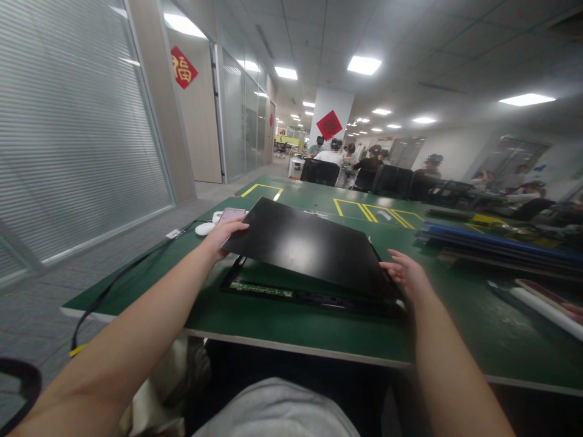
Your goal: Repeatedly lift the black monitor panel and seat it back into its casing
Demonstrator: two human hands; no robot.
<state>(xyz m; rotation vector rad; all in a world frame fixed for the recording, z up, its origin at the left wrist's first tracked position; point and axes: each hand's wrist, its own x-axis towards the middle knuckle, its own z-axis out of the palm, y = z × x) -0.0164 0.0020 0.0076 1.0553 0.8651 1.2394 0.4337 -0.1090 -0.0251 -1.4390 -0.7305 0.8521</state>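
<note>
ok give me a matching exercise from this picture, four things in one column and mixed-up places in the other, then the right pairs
Things
1. flat black rectangular panel
2. thin green circuit board
3. red diamond-shaped sign with a gold character
4. long blue strips

Places
A. on a pale door
B. in the left hand
C. right of the right hand
D. along the black frame's near side

Pairs: 1-B, 2-D, 3-A, 4-C

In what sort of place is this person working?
Probably an office used partly as a workshop: a green table with yellow markings, black chairs near seated people, and a blind-covered glass partition.
</note>
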